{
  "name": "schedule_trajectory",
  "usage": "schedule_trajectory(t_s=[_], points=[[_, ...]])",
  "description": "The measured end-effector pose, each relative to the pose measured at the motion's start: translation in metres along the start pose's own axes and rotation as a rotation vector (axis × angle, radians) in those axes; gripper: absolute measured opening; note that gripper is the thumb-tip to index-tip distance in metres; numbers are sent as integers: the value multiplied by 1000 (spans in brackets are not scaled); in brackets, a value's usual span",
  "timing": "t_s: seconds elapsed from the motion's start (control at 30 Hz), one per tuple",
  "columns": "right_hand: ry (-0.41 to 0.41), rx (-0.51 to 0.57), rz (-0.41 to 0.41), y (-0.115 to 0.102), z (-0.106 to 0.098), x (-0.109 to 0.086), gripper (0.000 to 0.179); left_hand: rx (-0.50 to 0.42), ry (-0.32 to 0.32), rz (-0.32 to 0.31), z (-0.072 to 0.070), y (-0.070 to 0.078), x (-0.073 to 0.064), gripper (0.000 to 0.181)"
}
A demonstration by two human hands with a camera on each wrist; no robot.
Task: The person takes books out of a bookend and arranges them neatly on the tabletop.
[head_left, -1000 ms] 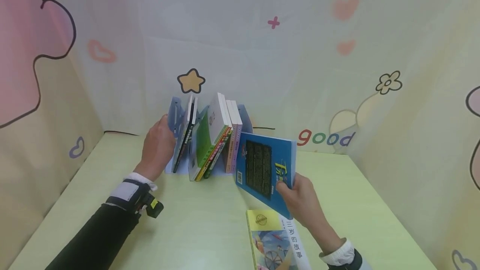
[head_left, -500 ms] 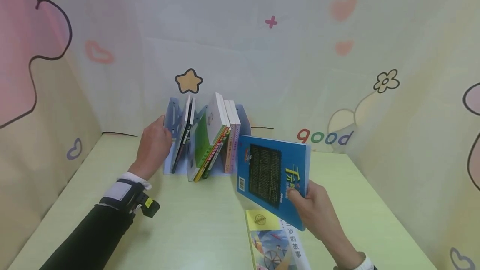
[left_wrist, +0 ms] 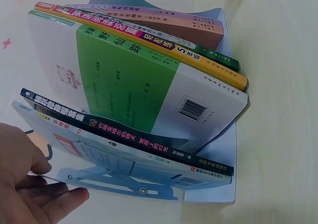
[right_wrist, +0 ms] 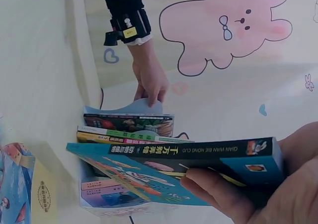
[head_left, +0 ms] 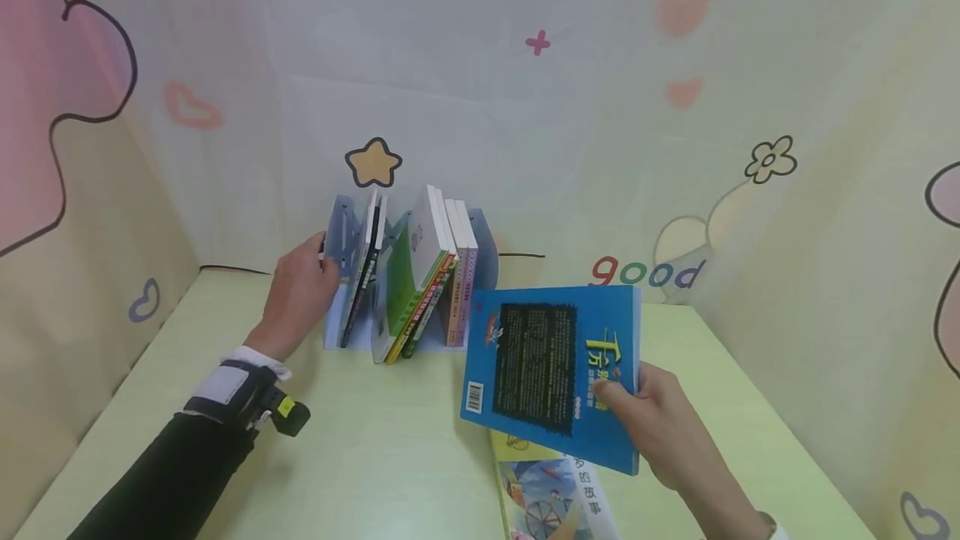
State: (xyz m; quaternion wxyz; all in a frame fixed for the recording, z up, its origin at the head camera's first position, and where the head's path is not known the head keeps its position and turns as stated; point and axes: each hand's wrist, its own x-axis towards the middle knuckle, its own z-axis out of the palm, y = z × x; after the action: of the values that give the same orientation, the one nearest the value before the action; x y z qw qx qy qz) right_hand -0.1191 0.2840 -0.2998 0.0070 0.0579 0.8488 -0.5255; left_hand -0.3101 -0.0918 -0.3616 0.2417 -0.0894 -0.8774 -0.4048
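At the back of the table stands a pale blue book rack (head_left: 341,227). My left hand (head_left: 298,297) pinches the edge of its left end panel, with the thumb and fingers on either side (left_wrist: 35,179). Several books lean inside, among them a green-and-white book (left_wrist: 126,80) and a thin black-spined book (left_wrist: 139,137). In front and to the right of the rack, my right hand (head_left: 671,432) grips a blue book (head_left: 536,365) by its spine side, thumb on the back cover. The book is held above the table, with its spine (right_wrist: 194,150) visible in the right wrist view.
Below the blue book, a yellow picture book (head_left: 543,498) lies flat on the light green table (head_left: 360,448), partly covered from view. A printed curtain (head_left: 600,148) rises behind and at both sides. A gap between books shows inside the rack.
My right hand has drawn the blue book rightward and down, away from the rack, and its back cover now faces me more squarely. My left hand stays on the rack's panel.
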Motion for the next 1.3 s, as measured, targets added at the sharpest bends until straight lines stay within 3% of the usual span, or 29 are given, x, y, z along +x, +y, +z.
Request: schedule_trajectory(t_s=[0.3,0.5,0.63,0.73,0.83,1.07,1.3], points=[[-49,83,69,-4,0,1,52,0,-37,-23,-8,3,-4,45],[-83,137,107,-4,7,0,54,14,15,-31,-15,15,-16,47],[-126,177,114,-2,11,0,55,36,79,25,-18,31,-28,45],[-169,199,108,1,14,1,58,32,76,80,-21,45,-41,44],[-219,219,96,3,16,1,60,21,-2,110,-23,59,-54,44],[-297,264,114,4,21,5,64,6,-282,151,-19,90,-91,43],[-328,278,135,6,28,9,63,25,-551,233,-12,120,-126,47]])
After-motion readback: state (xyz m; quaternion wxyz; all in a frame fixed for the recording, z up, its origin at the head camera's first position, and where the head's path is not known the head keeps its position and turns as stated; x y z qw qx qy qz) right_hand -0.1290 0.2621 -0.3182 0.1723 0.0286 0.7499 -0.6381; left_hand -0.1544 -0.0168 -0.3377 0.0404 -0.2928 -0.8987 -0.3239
